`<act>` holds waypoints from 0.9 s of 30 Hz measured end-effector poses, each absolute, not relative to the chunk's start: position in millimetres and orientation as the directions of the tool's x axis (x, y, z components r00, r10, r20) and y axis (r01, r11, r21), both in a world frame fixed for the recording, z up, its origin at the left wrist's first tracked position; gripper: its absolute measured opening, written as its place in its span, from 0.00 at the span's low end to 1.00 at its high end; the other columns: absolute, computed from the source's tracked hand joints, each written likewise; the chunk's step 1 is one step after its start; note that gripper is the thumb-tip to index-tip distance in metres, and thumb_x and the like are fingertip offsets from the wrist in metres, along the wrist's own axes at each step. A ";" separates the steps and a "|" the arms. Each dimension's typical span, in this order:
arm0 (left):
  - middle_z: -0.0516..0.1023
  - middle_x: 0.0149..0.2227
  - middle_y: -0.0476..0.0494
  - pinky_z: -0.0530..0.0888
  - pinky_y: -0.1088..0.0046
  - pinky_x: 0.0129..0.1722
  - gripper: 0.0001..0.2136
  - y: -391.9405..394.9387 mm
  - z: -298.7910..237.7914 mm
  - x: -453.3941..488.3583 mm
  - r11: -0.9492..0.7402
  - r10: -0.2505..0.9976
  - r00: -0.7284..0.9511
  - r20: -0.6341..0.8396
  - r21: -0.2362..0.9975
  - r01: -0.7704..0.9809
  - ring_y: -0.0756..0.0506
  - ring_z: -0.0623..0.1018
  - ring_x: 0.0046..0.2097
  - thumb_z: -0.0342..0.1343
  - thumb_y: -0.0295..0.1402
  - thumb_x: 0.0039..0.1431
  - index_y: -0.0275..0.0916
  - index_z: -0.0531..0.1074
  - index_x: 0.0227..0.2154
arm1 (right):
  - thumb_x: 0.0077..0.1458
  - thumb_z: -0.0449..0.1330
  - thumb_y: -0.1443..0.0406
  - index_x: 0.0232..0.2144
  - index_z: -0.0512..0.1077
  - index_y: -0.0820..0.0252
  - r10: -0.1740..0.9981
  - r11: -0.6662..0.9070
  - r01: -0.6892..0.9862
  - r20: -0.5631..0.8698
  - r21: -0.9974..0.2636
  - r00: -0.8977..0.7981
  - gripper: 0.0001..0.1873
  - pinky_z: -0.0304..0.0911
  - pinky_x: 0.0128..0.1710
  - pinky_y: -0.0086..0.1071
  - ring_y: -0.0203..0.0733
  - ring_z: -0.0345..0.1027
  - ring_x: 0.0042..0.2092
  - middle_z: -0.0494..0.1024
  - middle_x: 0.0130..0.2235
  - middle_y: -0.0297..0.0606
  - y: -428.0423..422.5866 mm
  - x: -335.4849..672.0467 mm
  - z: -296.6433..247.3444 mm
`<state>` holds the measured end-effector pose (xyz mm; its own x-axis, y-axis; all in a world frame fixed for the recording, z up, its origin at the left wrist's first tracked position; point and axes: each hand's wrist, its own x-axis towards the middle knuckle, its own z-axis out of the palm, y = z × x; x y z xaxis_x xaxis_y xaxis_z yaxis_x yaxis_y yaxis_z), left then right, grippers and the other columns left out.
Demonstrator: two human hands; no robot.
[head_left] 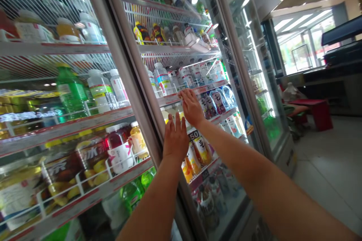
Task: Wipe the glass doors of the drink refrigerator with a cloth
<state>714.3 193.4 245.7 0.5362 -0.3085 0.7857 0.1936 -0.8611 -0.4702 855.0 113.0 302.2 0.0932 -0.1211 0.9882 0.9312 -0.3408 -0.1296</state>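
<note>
Glass door of a drinks cooler (172, 19) is standing closed in front of the person, with both bare hands pressing on it. The left hand (175, 138) is resting lower, beside the door's metal frame (144, 113), its fingers (177, 122) spreading narrowly upward and holding nothing. The right hand (191, 107) is lying just above it, its fingers (183, 94) fanning wide and also empty. Behind the glass, plastic bottles (210, 105) are standing along a wire shelf (215, 117).
</note>
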 end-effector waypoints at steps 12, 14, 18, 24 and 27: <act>0.52 0.72 0.30 0.46 0.37 0.69 0.27 176.2 257.4 714.8 -0.858 -0.300 0.566 0.768 -0.476 0.190 0.31 0.45 0.74 0.46 0.32 0.68 0.32 0.61 0.68 | 0.69 0.48 0.67 0.62 0.69 0.69 -0.140 -0.341 0.924 0.981 -0.175 0.135 0.24 0.52 0.72 0.44 0.44 0.50 0.72 0.67 0.66 0.49 86.9 882.3 266.5; 0.49 0.73 0.32 0.43 0.36 0.70 0.27 170.7 264.7 724.3 -0.882 -0.268 0.550 0.791 -0.432 0.191 0.34 0.45 0.75 0.43 0.31 0.69 0.32 0.58 0.69 | 0.70 0.47 0.66 0.63 0.68 0.66 -0.166 -0.348 0.913 0.972 -0.213 0.164 0.24 0.54 0.71 0.47 0.45 0.49 0.72 0.66 0.67 0.48 88.4 879.8 248.7; 0.47 0.74 0.34 0.45 0.44 0.72 0.28 166.6 276.0 746.9 -0.940 -0.112 0.470 0.876 -0.247 0.235 0.35 0.43 0.75 0.42 0.31 0.68 0.28 0.55 0.70 | 0.70 0.46 0.65 0.65 0.66 0.62 -0.166 -0.379 0.903 0.975 -0.203 0.149 0.25 0.57 0.70 0.50 0.45 0.49 0.72 0.65 0.67 0.47 81.3 872.5 196.4; 0.44 0.74 0.32 0.41 0.42 0.72 0.31 174.1 266.1 770.3 -0.941 -0.145 0.342 0.928 -0.236 0.241 0.36 0.38 0.75 0.44 0.34 0.69 0.27 0.49 0.71 | 0.69 0.48 0.66 0.66 0.65 0.53 -0.027 -0.455 0.881 0.991 -0.131 0.133 0.25 0.59 0.69 0.51 0.46 0.53 0.71 0.66 0.67 0.40 58.4 879.0 179.6; 0.46 0.74 0.30 0.42 0.40 0.71 0.31 175.3 262.1 774.1 -0.937 -0.197 0.280 0.940 -0.265 0.229 0.35 0.37 0.75 0.43 0.36 0.70 0.28 0.46 0.72 | 0.69 0.49 0.66 0.66 0.66 0.55 -0.052 -0.477 0.866 0.989 -0.148 0.140 0.25 0.56 0.70 0.51 0.48 0.52 0.72 0.66 0.68 0.40 63.9 878.8 221.8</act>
